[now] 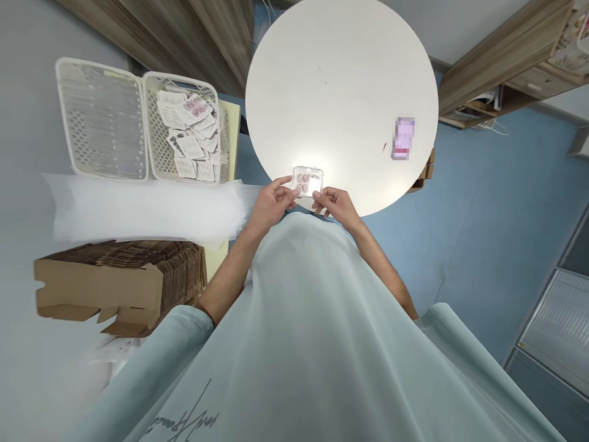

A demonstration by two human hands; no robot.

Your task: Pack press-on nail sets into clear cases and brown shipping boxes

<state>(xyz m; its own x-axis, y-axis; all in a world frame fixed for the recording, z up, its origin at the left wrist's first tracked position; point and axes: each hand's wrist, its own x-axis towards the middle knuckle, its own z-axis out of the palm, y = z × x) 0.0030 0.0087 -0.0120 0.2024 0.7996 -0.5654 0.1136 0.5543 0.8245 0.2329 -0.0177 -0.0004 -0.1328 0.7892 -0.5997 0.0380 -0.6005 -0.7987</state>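
A small clear plastic case (308, 182) is held at the near edge of the round white table (340, 80). Inside it lie several pinkish oval pieces, with a white patch on the right half. My left hand (274, 201) grips its left side, the thumb at the lower left corner. With thumb and fingers, my right hand (335, 204) pinches the lower right corner. The undersides of the case and some fingertips are hidden.
On the left stand a basket of clear cases (103, 123) and a basket of printed cards (188, 138). White translucent sheets (147, 209) and folded cardboard boxes (99, 285) lie nearer. A blurred purple item (404, 138) rests on the table's right side.
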